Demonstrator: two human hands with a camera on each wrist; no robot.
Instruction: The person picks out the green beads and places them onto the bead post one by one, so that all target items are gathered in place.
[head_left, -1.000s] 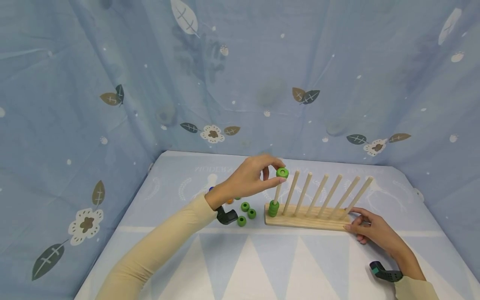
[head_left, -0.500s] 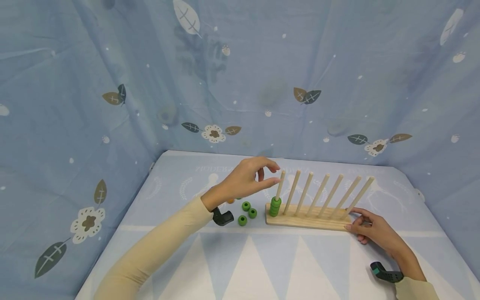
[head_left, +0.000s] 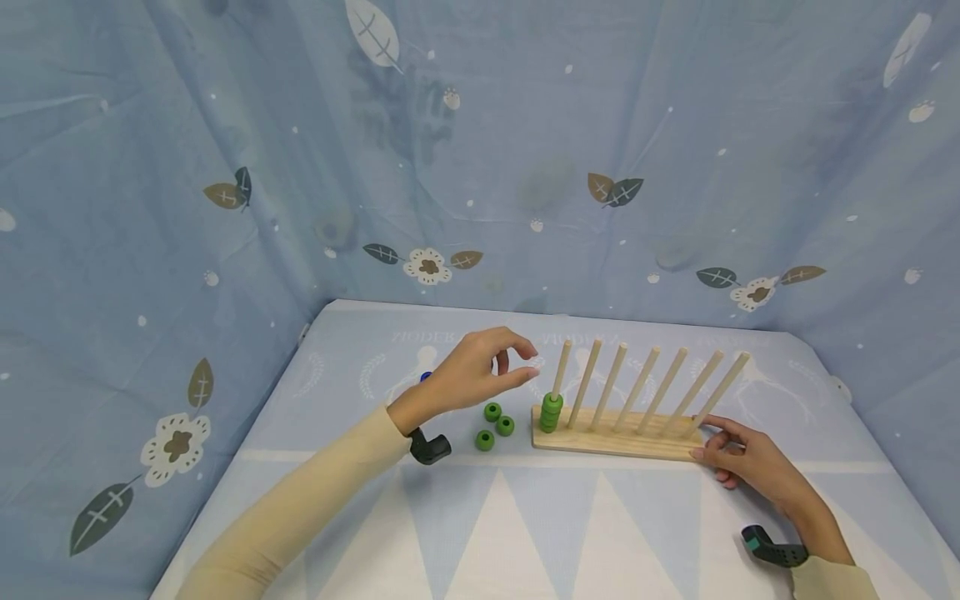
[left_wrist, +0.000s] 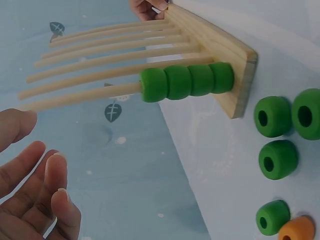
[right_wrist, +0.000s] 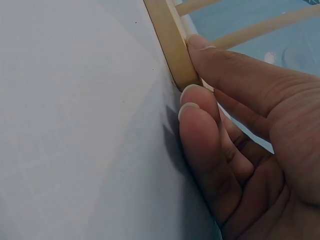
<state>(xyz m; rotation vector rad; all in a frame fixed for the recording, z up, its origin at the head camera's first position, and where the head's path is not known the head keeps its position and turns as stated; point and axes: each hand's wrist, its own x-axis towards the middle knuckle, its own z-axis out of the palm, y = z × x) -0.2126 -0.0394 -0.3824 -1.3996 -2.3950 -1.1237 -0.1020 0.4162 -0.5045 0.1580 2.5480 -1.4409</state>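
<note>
A wooden peg rack (head_left: 615, 444) with a row of upright pegs lies on the table. Several green beads (left_wrist: 187, 81) are stacked at the bottom of its leftmost peg. My left hand (head_left: 476, 367) hovers just left of that peg's top, thumb and fingers spread apart, holding nothing. At the rack's right end my right hand (head_left: 753, 462) grips the base, thumb over the top face and fingertips against the end, as the right wrist view shows.
Loose green beads (head_left: 484, 440) lie left of the rack. An orange bead (left_wrist: 298, 230) touches one of them in the left wrist view. Part of a blue bead (head_left: 426, 377) shows behind the left forearm. A patterned blue cloth (head_left: 480, 167) hangs behind the table.
A green bead left the left hand and dropped onto the leftmost peg's stack. The left hand then drew back leftward and slightly down. The right hand stayed on the rack's end.
</note>
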